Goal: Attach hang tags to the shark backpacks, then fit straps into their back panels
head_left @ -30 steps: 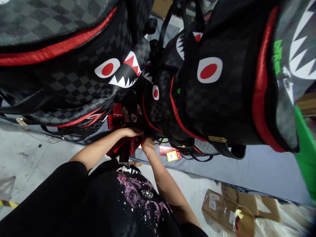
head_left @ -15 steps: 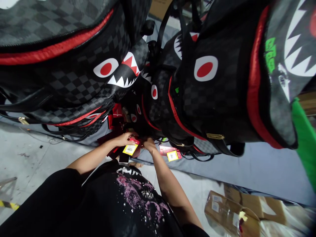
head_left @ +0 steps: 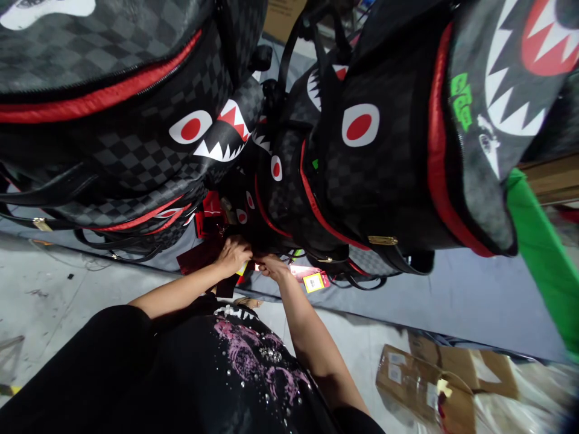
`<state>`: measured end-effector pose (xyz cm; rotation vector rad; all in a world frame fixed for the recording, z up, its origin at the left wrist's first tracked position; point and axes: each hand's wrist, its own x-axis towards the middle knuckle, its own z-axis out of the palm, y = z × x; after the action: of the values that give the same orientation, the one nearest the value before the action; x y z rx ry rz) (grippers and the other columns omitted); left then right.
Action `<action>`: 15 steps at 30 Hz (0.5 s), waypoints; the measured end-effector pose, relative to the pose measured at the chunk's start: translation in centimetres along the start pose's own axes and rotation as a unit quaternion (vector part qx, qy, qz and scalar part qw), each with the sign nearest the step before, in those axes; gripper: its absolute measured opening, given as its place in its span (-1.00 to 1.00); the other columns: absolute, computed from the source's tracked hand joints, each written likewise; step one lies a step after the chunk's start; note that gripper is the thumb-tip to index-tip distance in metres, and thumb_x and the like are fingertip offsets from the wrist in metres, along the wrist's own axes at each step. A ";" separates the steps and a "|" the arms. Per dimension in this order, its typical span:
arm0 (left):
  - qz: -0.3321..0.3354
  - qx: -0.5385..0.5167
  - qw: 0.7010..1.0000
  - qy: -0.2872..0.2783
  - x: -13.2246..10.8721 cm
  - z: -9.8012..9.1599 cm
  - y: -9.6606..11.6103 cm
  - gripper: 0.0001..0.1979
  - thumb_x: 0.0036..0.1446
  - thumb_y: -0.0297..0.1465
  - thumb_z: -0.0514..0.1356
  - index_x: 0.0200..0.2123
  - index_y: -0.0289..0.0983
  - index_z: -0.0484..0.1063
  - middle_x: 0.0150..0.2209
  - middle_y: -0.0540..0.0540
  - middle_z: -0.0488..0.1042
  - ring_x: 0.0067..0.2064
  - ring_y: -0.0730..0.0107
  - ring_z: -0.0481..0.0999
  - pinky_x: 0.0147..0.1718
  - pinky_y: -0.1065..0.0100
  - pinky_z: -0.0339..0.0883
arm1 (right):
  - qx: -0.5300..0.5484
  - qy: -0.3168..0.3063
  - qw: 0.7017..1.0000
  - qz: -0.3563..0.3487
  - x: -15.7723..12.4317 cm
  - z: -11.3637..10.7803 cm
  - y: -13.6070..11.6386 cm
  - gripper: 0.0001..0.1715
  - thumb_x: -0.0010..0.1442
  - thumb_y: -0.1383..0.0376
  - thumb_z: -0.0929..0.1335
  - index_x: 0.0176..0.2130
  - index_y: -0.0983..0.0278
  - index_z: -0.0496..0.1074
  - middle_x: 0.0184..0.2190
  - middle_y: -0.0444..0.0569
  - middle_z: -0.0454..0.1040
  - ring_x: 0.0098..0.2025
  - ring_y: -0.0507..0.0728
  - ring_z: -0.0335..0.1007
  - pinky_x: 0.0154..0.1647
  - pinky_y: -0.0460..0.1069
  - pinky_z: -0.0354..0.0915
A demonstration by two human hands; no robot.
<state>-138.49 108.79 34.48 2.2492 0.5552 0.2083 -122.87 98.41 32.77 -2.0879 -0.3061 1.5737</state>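
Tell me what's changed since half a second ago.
The left hand now covers most of the yellow tag beside it, leaving a corner showing; its grip is unclear. The view turned slightly right, so the bags on the right sit further left in frame. The right hand stays beside the left one, and the other tag still lies on the grey cloth.

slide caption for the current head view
Left hand and right hand close together near black bags and a tag.

"What are your bags (head_left: 136,158) like?"
"Mine look like smooth leather, with a shiny metal plate (head_left: 382,240) and a paper tag (head_left: 315,282)."
"And that cloth (head_left: 456,301) below?"
"It looks dull to me."
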 end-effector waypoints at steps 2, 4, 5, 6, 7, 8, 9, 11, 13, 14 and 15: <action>0.016 0.011 1.000 -0.025 -0.2 0.5 0.0 -0.90 0.19 -0.39 0.23 -0.32 -0.19 0.57 -0.16 -0.07 0.58 0.06 0.21 0.44 0.12 0.15 0.20 | 0.045 -0.018 0.999 -0.004 -0.1 -0.1 0.2 -0.71 0.33 0.18 0.34 -0.04 0.34 0.41 -0.18 -0.04 0.47 -0.28 0.04 0.45 -0.30 -0.02 0.45; 0.009 0.013 0.999 -0.039 -0.2 1.1 -0.2 -0.89 0.21 -0.40 0.21 -0.30 -0.19 0.57 -0.23 -0.04 0.60 -0.07 0.31 0.52 -0.01 0.30 0.30 | 0.088 -0.029 0.996 -0.017 -0.2 0.0 0.5 -0.72 0.34 0.19 0.34 -0.05 0.33 0.41 -0.19 -0.04 0.47 -0.29 0.03 0.44 -0.31 -0.04 0.45; -0.001 0.012 0.999 -0.041 -0.1 1.4 -0.3 -0.87 0.23 -0.41 0.18 -0.28 -0.19 0.56 -0.24 -0.03 0.60 -0.12 0.36 0.54 -0.07 0.36 0.33 | 0.107 -0.032 0.993 -0.023 -0.2 0.1 0.6 -0.73 0.34 0.19 0.33 -0.06 0.33 0.41 -0.20 -0.05 0.47 -0.30 0.02 0.43 -0.32 -0.05 0.44; -0.014 0.012 0.999 -0.039 0.0 1.6 -0.5 -0.84 0.25 -0.43 0.15 -0.26 -0.20 0.56 -0.23 -0.02 0.60 -0.16 0.40 0.55 -0.13 0.41 0.35 | 0.125 -0.035 0.991 -0.030 -0.1 0.3 0.7 -0.74 0.35 0.19 0.33 -0.07 0.33 0.41 -0.20 -0.05 0.47 -0.32 0.01 0.43 -0.33 -0.05 0.44; -0.029 0.012 0.999 -0.035 0.2 1.8 -0.7 -0.80 0.27 -0.44 0.11 -0.24 -0.21 0.56 -0.21 -0.02 0.61 -0.17 0.42 0.56 -0.16 0.44 0.35 | 0.140 -0.038 0.989 -0.036 -0.1 0.4 0.7 -0.74 0.35 0.19 0.33 -0.08 0.33 0.41 -0.21 -0.05 0.47 -0.32 0.01 0.42 -0.34 -0.06 0.43; -0.043 0.014 0.999 -0.030 0.4 1.9 -0.9 -0.77 0.29 -0.46 0.08 -0.22 -0.22 0.55 -0.19 -0.03 0.61 -0.16 0.43 0.57 -0.18 0.46 0.36 | 0.152 -0.040 0.987 -0.041 -0.1 0.7 0.8 -0.74 0.35 0.19 0.33 -0.07 0.33 0.41 -0.21 -0.05 0.47 -0.33 0.00 0.42 -0.35 -0.06 0.43; -0.056 0.016 0.998 -0.026 0.6 1.9 -1.0 -0.76 0.30 -0.46 0.06 -0.20 -0.23 0.55 -0.17 -0.04 0.61 -0.15 0.43 0.57 -0.18 0.46 0.36 | 0.160 -0.042 0.985 -0.046 -0.1 0.9 0.8 -0.73 0.35 0.18 0.33 -0.07 0.33 0.41 -0.21 -0.05 0.47 -0.33 0.00 0.42 -0.35 -0.06 0.43; -0.077 0.022 0.997 -0.024 1.0 1.8 -1.2 -0.75 0.30 -0.44 0.06 -0.16 -0.23 0.55 -0.14 -0.06 0.60 -0.12 0.39 0.57 -0.17 0.45 0.37 | 0.168 -0.042 0.983 -0.054 -0.1 1.4 0.7 -0.72 0.35 0.17 0.33 -0.06 0.33 0.41 -0.21 -0.05 0.47 -0.33 0.01 0.42 -0.35 -0.06 0.43; -0.091 0.030 0.995 -0.029 1.1 1.5 -1.3 -0.76 0.29 -0.42 0.08 -0.13 -0.22 0.55 -0.15 -0.09 0.60 -0.11 0.34 0.58 -0.15 0.42 0.38 | 0.164 -0.037 0.984 -0.061 -0.3 1.8 0.7 -0.72 0.35 0.16 0.32 -0.06 0.31 0.41 -0.20 -0.04 0.47 -0.33 0.01 0.43 -0.35 -0.06 0.43; -0.096 0.034 0.994 -0.032 1.1 1.4 -1.3 -0.77 0.28 -0.42 0.10 -0.12 -0.22 0.55 -0.15 -0.11 0.60 -0.10 0.30 0.58 -0.13 0.39 0.39 | 0.159 -0.032 0.985 -0.064 -0.4 1.9 0.6 -0.72 0.36 0.16 0.32 -0.06 0.31 0.42 -0.20 -0.04 0.47 -0.33 0.01 0.43 -0.34 -0.06 0.43; -0.100 0.037 0.994 -0.034 1.1 1.2 -1.3 -0.77 0.26 -0.41 0.12 -0.11 -0.22 0.56 -0.15 -0.14 0.60 -0.09 0.26 0.57 -0.12 0.37 0.39 | 0.151 -0.024 0.986 -0.070 -0.5 2.0 0.6 -0.72 0.36 0.16 0.32 -0.06 0.31 0.42 -0.20 -0.04 0.48 -0.33 0.00 0.43 -0.34 -0.06 0.43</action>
<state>-137.57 109.26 32.70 2.2448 0.7583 0.0092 -125.00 98.15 32.49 -1.7615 -0.2103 1.4859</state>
